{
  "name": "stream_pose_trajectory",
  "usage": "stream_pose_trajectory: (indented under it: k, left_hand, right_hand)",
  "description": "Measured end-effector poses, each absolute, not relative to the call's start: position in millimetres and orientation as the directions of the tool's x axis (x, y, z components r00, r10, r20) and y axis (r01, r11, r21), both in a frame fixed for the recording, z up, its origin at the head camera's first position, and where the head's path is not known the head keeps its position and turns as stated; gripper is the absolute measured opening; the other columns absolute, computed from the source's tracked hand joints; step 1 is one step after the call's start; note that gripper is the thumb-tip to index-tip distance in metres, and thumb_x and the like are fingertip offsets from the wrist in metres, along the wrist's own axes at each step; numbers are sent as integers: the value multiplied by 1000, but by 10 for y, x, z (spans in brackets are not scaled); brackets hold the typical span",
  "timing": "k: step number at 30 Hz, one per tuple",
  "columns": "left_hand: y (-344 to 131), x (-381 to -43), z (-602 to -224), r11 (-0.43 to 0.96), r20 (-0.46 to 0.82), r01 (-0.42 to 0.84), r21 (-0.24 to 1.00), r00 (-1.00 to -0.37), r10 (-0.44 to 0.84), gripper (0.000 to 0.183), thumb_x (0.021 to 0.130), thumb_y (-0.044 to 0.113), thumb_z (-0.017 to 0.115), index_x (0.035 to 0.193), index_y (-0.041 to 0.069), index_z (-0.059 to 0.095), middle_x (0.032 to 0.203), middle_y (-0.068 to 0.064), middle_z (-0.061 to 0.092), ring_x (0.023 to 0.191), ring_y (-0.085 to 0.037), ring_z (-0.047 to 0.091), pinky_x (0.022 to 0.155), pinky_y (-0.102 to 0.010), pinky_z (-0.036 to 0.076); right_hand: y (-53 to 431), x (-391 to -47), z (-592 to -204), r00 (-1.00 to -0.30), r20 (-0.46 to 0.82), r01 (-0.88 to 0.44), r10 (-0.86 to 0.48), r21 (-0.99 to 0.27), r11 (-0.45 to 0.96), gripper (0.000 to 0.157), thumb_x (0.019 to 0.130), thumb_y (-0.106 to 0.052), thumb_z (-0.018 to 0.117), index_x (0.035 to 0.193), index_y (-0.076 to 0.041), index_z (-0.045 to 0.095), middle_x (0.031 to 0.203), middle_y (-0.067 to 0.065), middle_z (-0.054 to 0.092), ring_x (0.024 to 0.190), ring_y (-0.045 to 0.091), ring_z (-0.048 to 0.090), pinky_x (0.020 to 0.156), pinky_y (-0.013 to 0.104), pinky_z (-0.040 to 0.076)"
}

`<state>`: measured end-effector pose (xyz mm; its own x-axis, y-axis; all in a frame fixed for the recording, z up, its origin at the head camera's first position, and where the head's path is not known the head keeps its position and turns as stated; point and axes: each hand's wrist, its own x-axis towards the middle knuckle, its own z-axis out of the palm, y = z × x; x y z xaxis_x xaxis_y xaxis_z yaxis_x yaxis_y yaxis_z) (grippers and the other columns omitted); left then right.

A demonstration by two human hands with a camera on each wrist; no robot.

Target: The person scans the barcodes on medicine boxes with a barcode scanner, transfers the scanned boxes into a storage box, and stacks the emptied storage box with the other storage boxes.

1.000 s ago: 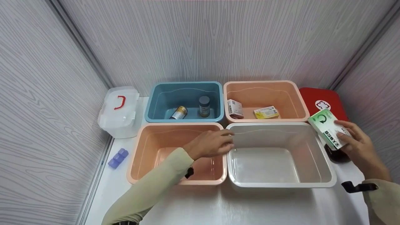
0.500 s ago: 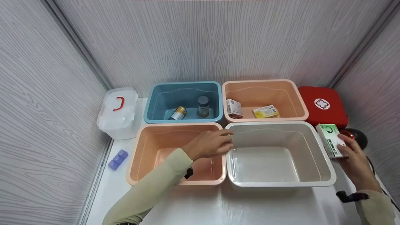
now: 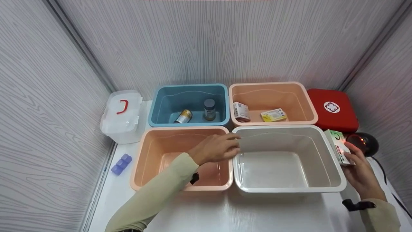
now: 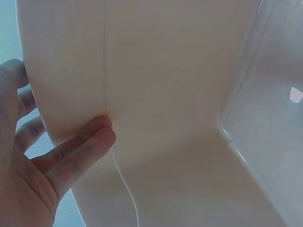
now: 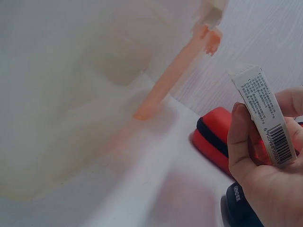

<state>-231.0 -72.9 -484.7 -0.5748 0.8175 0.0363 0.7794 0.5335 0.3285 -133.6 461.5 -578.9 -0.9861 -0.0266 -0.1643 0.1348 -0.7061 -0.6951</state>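
Note:
My right hand [image 3: 361,175] grips a white-and-green medicine box [image 3: 336,146] between thumb and fingers, beside the right wall of the white bin. A printed barcode shows on the side of the box [image 5: 271,127] in the right wrist view. Close to it stands a round black barcode scanner [image 3: 370,144], its red light glowing and falling on the box and fingers. My left hand [image 3: 215,149] is over the adjoining rims of the front peach bin [image 3: 151,154] and the white bin [image 3: 328,190]. Its fingers are loosely bent, with nothing held; whether they touch the rim I cannot tell.
Behind are a blue bin [image 3: 167,86] with two bottles and a peach bin [image 3: 273,85] with two boxes. A red first-aid case [image 3: 346,111] is at right; a clear lidded box [image 3: 120,116] and purple pill case [image 3: 121,164] are at left.
My right hand has moved the medicine box down and slightly left, beside the scanner, and tilted it. The scanner has come into fuller view, and its red light now reaches the box. The left hand stays put.

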Motion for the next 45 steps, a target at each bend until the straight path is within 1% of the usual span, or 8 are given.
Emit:
stream_pose_trajectory:
  k: [5,14,18,21,29,32,37,45]
  left_hand:
    - [-722,-2302,-4848,536,30,775,336,-577,816,35,114,37,52,135,19,74,159,-5,59,115,-23,71,95,-38,61]
    - [-731,-2305,-4843,520,50,791,323,-563,825,34,115,37,53,132,18,75,158,-6,61,115,-23,72,98,-40,61]
    - [-734,-2305,-4854,524,44,783,334,-568,822,35,115,37,53,134,18,75,159,-6,60,114,-23,72,98,-39,61]
    - [-733,-2305,-4855,529,35,777,341,-573,819,36,115,37,53,135,18,74,159,-6,60,115,-23,72,100,-39,61]
    - [-737,-2302,-4842,522,52,785,333,-569,821,33,114,34,54,133,17,75,157,-7,62,115,-23,72,99,-38,61]
    - [-730,-2306,-4838,523,48,786,331,-567,822,33,114,34,55,134,17,75,157,-7,62,114,-23,72,96,-38,62]
    - [-722,-2311,-4836,529,28,780,334,-569,822,33,114,35,54,134,18,74,159,-7,60,114,-24,71,95,-39,61]
    - [-715,-2305,-4836,540,26,782,310,-575,818,35,114,37,51,133,18,74,157,-5,61,120,-24,71,99,-41,60]
  right_hand:
    - [4589,-1273,-5822,-986,-164,103,23,-717,-690,44,114,3,43,140,-23,66,127,-5,69,112,14,73,92,31,63]
    - [4483,-1149,-5823,-977,-148,68,154,-898,-436,45,112,-1,52,148,-28,51,126,-12,66,106,5,71,84,24,61]
    - [4456,-1127,-5805,-975,-139,70,172,-931,-358,47,112,-2,55,151,-28,50,126,-15,66,105,2,70,83,22,60]
    - [4452,-1134,-5736,-975,-112,44,192,-944,-328,48,111,-1,56,152,-26,51,126,-12,64,105,2,69,83,20,59]
    - [4530,-1229,-5286,-968,-4,-48,252,-979,-200,50,110,-2,60,155,-23,53,130,-5,50,110,2,62,84,14,56]
    - [4569,-1301,-5038,-971,31,-74,239,-982,-175,51,109,-2,61,156,-21,54,130,-3,51,108,5,64,83,15,57]
    - [4554,-1486,-4613,-984,28,-48,175,-992,-116,56,109,-4,64,161,-21,51,130,-3,54,106,6,65,84,14,57]
    - [4183,-2015,-4239,-993,99,-94,60,-993,76,56,107,-6,68,160,-15,52,131,1,57,103,7,66,81,15,57]
